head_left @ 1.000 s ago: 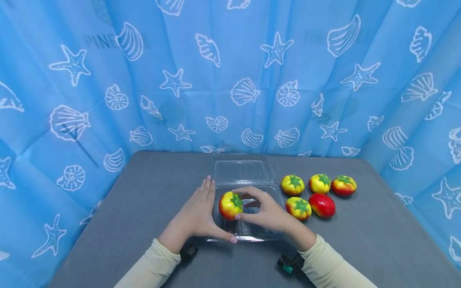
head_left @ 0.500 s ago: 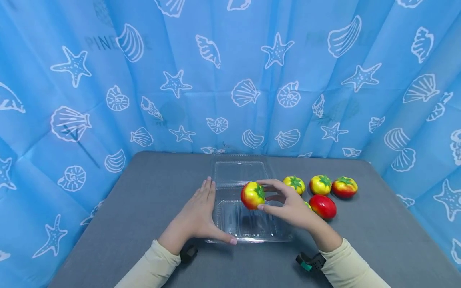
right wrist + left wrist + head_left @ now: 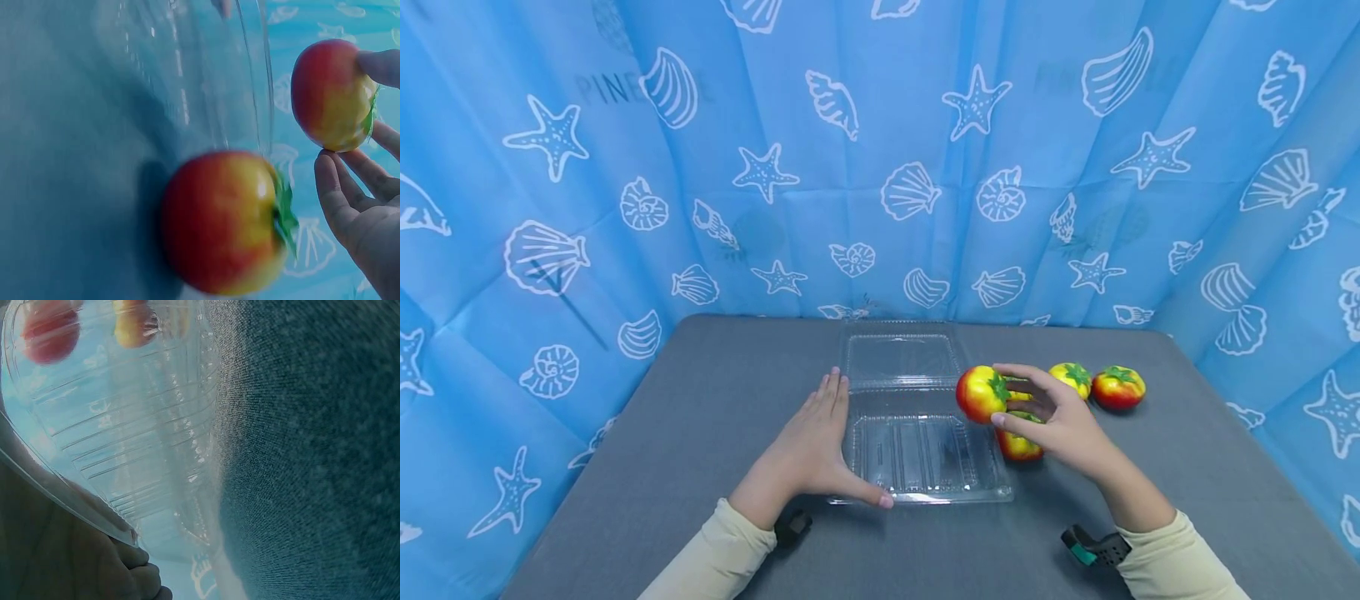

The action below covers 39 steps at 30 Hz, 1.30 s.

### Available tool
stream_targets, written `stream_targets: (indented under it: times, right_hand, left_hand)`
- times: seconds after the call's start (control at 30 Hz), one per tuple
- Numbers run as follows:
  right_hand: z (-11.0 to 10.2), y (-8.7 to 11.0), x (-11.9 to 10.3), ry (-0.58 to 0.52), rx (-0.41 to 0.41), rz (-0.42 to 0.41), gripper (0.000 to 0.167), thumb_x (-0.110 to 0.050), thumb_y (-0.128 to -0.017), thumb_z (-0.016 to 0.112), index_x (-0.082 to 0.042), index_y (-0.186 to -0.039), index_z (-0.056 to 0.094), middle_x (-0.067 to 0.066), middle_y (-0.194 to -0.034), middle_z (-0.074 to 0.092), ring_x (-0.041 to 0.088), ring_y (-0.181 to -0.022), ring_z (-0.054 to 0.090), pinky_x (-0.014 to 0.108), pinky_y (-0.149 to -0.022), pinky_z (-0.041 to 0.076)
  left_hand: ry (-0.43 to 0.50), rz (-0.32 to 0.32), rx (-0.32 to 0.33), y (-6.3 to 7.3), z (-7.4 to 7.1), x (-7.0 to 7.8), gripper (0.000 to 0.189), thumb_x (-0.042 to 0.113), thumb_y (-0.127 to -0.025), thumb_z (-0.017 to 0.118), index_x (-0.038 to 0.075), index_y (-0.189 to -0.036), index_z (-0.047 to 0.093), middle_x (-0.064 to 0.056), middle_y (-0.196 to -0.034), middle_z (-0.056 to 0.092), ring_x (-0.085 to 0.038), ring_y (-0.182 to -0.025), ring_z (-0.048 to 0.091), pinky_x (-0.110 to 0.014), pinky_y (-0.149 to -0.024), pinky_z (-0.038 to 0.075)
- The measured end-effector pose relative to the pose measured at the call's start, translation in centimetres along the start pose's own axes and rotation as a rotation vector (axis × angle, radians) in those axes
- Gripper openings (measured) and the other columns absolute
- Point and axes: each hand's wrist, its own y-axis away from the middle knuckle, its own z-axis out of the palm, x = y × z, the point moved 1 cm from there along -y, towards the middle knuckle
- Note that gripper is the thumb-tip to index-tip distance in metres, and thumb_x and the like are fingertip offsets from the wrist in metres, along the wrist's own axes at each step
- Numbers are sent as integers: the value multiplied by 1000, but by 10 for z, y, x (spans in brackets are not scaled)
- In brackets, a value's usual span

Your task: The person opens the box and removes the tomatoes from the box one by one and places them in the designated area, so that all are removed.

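My right hand pinches a red-and-yellow tomato with a green leafy top, between thumb and fingertips. It hangs above the table, just right of the clear plastic clamshell container. In the right wrist view, that raised tomato is apart from a second tomato on the table. My left hand lies along the container's left side, fingers straight, thumb stretched along the front rim. From the left wrist view, its palm borders the container's wall. The container's lid is folded back.
Right of the container sit more tomatoes, one low beneath my right hand, others at the back, a yellow one and a redder one. My right hand hides part of the group. A blue seashell curtain hangs behind the grey table.
My right hand has lifted the tomato from over the container's left part and carried it right, past its right edge. The left hand has stayed still.
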Motion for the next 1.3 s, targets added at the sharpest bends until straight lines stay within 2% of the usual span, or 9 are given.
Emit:
stream_targets:
  times: [0.1, 0.17, 0.4, 0.5, 0.7, 0.93, 1.13, 1.3]
  right_hand:
    - [-10, 4, 4, 32, 28, 7, 57, -17, -96, 80, -13, -149, 57, 11, -152, 56, -2, -123, 61, 21, -97, 59]
    - [-17, 7, 7, 40, 47, 15, 57, -17, -96, 80, -13, -149, 57, 10, -152, 55, -5, -122, 58, 20, -97, 59]
    - [-39, 16, 13, 57, 87, 27, 57, -16, -99, 78, -10, -151, 55, 12, -154, 51, -6, -123, 55, 10, -93, 55]
    - [-48, 21, 16, 59, 110, 29, 57, -14, -99, 77, -9, -151, 55, 7, -152, 52, -8, -121, 57, 9, -92, 55]
    - [-64, 28, 28, 77, 146, 31, 58, -10, -98, 77, -6, -151, 54, -13, -143, 52, -12, -117, 59, 8, -87, 56]
    - [-79, 31, 38, 97, 177, 43, 57, -10, -98, 77, -9, -151, 55, -6, -145, 54, -10, -117, 58, 6, -88, 54]
    - [-90, 33, 46, 142, 178, 103, 58, -19, -100, 76, -8, -152, 53, -19, -141, 51, -11, -116, 56, 4, -87, 53]
    - [-102, 38, 56, 155, 186, 126, 57, -19, -100, 76, -7, -151, 53, -24, -136, 51, -13, -115, 55, 3, -86, 52]
  left_hand:
    - [-7, -1, -6, 0, 0, 0, 172, 106, -49, 66, 1, -169, 1, -19, -175, -12, -35, -165, -6, -52, -134, 14]
    - [-8, -3, -8, 0, 0, 0, 172, 106, -49, 65, 1, -169, 1, -19, -175, -12, -34, -165, -7, -52, -134, 14]
    - [-12, -12, -10, -1, 0, 1, 172, 106, -48, 66, 1, -169, 2, -19, -176, -10, -33, -166, -6, -52, -134, 14]
    - [-12, -13, -18, -1, -1, 1, 172, 106, -49, 66, 1, -169, 1, -19, -176, -11, -33, -165, -7, -51, -134, 13]
    - [-8, -10, -15, 0, -1, 0, 172, 105, -49, 67, 1, -169, 2, -20, -176, -11, -34, -165, -6, -52, -134, 13]
    - [8, -19, -18, -1, -1, 0, 172, 105, -48, 68, 2, -169, 2, -18, -175, -13, -34, -165, -6, -52, -134, 13]
    - [-6, -13, -18, -2, -1, 0, 173, 106, -48, 67, 1, -169, 1, -19, -175, -13, -34, -165, -6, -51, -134, 14]
    - [-17, -7, -11, -2, 0, 0, 174, 107, -47, 66, 1, -169, 1, -20, -175, -13, -36, -166, -4, -51, -134, 14]
